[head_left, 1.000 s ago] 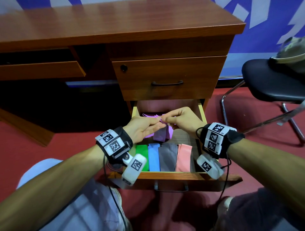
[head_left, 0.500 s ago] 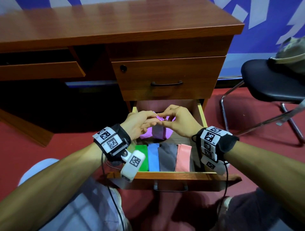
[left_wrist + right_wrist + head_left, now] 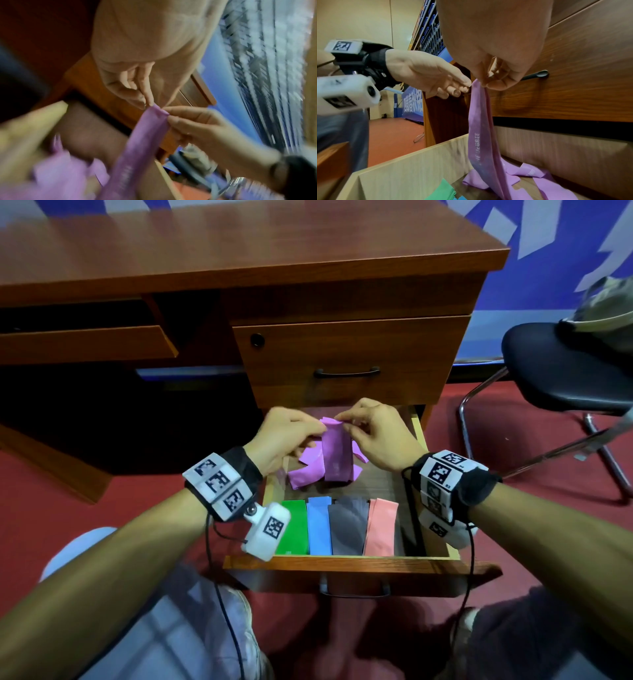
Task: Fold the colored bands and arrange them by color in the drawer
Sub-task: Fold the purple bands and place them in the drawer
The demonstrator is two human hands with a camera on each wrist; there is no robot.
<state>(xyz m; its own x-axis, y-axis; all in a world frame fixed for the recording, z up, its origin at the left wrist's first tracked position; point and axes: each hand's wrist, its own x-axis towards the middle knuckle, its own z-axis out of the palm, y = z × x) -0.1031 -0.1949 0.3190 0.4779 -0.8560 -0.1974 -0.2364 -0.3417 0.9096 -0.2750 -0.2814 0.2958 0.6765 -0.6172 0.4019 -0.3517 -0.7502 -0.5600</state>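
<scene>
Both hands hold one purple band (image 3: 337, 453) by its top edge above the back of the open drawer (image 3: 342, 559). My left hand (image 3: 320, 426) pinches the left corner (image 3: 150, 104) and my right hand (image 3: 342, 419) pinches the right corner (image 3: 483, 83). The band (image 3: 481, 128) hangs down flat, its lower end among loose purple bands (image 3: 306, 475) on the drawer floor. Along the drawer's front lie folded green (image 3: 294, 525), blue (image 3: 319, 525), grey (image 3: 347, 525) and pink (image 3: 382, 525) bands, side by side.
A shut upper drawer (image 3: 346, 357) with a dark handle sits right behind the hands. A black chair (image 3: 565, 364) stands on the red floor to the right. The desk top (image 3: 239, 244) reaches above. My knees are below the drawer front.
Both hands have risen a little and drawn the purple band up, so it now hangs straight from its top edge instead of bunched between the fingers.
</scene>
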